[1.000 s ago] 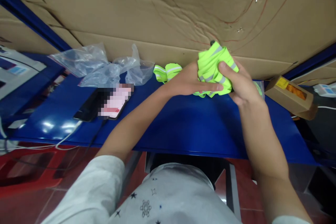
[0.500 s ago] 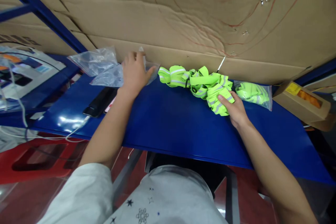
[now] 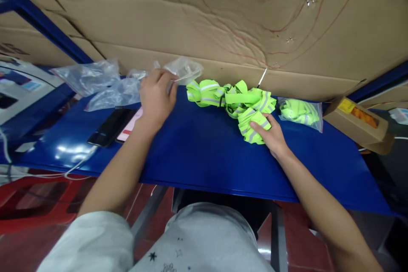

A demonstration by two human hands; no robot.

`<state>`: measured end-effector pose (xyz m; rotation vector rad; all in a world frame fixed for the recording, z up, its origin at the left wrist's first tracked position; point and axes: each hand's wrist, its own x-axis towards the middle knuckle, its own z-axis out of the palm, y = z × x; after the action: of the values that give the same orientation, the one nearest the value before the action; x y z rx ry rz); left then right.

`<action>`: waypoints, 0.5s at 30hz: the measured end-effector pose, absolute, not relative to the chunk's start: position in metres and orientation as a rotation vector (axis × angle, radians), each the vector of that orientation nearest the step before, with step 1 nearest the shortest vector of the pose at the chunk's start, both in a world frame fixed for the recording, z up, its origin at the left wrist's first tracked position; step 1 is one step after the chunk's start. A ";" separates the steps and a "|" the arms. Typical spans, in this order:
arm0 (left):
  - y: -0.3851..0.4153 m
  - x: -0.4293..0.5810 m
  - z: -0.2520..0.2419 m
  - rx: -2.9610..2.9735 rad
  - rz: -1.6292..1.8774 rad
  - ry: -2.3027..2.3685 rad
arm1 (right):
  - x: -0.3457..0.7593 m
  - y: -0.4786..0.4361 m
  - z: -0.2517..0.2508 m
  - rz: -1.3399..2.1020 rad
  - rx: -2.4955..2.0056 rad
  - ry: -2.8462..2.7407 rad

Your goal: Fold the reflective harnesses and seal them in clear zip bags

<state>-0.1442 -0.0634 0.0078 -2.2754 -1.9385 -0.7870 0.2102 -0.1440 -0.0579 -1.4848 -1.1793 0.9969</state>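
Observation:
My left hand [image 3: 157,95] is closed on a clear plastic bag [image 3: 185,69], which sticks out to the right of the fingers. More clear plastic bags [image 3: 110,93] lie to the left of this hand. My right hand [image 3: 270,134] grips a folded bundle of neon-yellow reflective straps [image 3: 253,126], thumb on top. Behind and left of that bundle lie more neon-yellow reflective straps [image 3: 208,92], with a black band among them. Right of my right hand rests a clear bag packed with reflective straps [image 3: 299,112].
A black phone [image 3: 110,129] and a pink-screened phone [image 3: 130,127] lie on the blue table [image 3: 197,153], left of my left forearm. A small cardboard box [image 3: 357,125] stands at the right. Large cardboard [image 3: 134,17] walls the back. A red plastic stool [image 3: 35,208] is below left.
My left hand has lifted a clear bag off the others, its fingers now closed on it. My right hand has drawn its strap bundle slightly toward me. The view has shifted a little.

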 end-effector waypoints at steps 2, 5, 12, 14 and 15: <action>-0.090 -0.135 0.004 -2.457 -0.884 -1.655 | 0.211 -0.145 -0.056 1.051 -1.474 -1.144; -0.133 -0.120 -0.014 -2.802 -0.551 -1.319 | 0.214 -0.145 -0.053 1.148 -1.451 -1.066; -0.171 -0.093 -0.023 -2.886 -0.359 -1.142 | 0.215 -0.147 -0.053 1.234 -1.458 -1.115; -0.161 -0.079 -0.018 -2.917 -0.357 -1.065 | 0.213 -0.148 -0.053 1.258 -1.454 -1.161; -0.153 -0.071 -0.017 -2.930 -0.333 -1.042 | 0.212 -0.149 -0.053 1.252 -1.453 -1.173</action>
<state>-0.0711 -0.1531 -0.0173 -2.9300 -1.0422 -0.3331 0.2125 -0.1486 -0.0532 -1.4531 -1.1730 1.2520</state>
